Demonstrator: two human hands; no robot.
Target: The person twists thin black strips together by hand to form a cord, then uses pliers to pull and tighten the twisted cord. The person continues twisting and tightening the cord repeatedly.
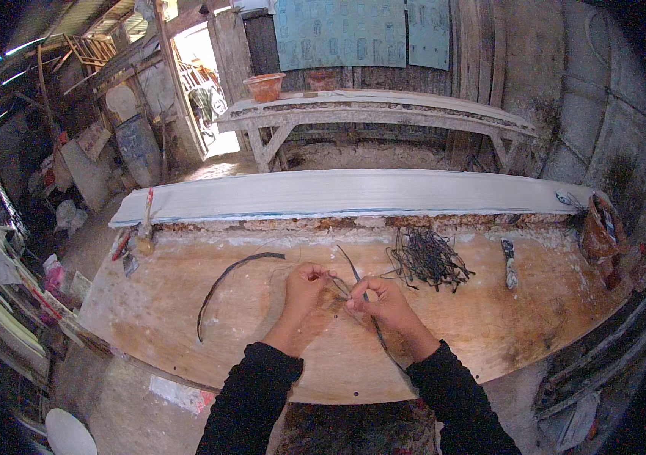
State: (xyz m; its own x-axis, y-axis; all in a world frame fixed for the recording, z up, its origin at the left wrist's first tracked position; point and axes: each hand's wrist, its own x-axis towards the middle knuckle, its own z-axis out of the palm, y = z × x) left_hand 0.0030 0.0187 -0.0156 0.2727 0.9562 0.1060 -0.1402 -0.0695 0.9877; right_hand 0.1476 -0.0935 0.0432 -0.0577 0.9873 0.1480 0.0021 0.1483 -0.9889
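Left hand [310, 283] and right hand [380, 297] sit close together over the plywood board [148, 322], fingertips pinched on a thin dark strand [341, 289] between them; exact grip likely, but small in view. Risk: loose pinch, strand slips; or long dark strip [385, 345] at right hand snags. Writing: none legible.
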